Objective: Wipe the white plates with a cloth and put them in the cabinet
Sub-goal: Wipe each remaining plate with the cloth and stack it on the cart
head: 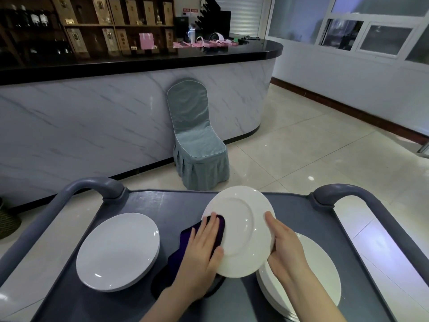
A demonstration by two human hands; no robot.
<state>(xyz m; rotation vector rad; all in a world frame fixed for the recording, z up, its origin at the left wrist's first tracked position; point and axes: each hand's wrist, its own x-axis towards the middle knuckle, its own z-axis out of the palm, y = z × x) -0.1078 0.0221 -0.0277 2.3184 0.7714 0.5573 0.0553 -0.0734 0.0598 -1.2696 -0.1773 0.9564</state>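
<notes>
Held plate: a round white ceramic plate (243, 228) was lifted off the grey plastic cart top (167, 205), tilted with its face toward the person, over the middle of the cart top, right of centre.
Right grip: the right grip (285, 247) clasped the held plate's right rim, thumb laid across the face and fingers tucked behind.
Left grip: the left grip (202, 249) lay flat, fingers straight and together, pressing a dark purple cloth (184, 238) against the plate's left rim; the thumb rested on the plate's face.
Cloth: it peeked out past the fingertips onto the plate, and the rest hung down below the palm toward the cart top.
Left stack: a low stack of white plates (118, 251) sat by the cart top's left edge, well apart from the held plate.
Right stack: a taller pile of white plates (325, 270) stood at the near right corner, partly hidden by the right forearm.
Handles: curved grey handles (92, 184) rose at the far left and far right corners.
Beyond the cart: a chair in a grey-green fabric cover (197, 145) stood on the tiled floor against a marble-fronted bar counter (92, 112) with a black top.
</notes>
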